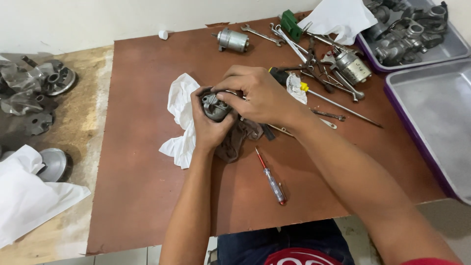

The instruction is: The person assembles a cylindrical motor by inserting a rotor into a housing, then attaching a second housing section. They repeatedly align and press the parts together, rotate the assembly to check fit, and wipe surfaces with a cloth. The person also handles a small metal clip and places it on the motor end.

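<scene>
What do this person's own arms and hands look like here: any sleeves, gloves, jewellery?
Both forearms are bare to the bottom edge of the frame. The left hand and right hand wear no gloves, and no rings, watch or bracelet show. A sliver of red sleeve appears at the right arm's upper end. Fingernails are too small to judge.

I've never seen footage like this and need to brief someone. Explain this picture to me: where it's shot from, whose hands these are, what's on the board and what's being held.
There is one view, from a camera on the person's head, looking down at their own two bare hands over a brown board. The left hand cups a small grey metal part against a dark rag; the right hand works on the part's top with its fingertips. A white cloth lies beside them, and a red-handled screwdriver lies nearer the person. Further back lie wrenches, a metal cylinder and more tools. On the right stand two grey trays, one bare, one with metal parts.
</scene>
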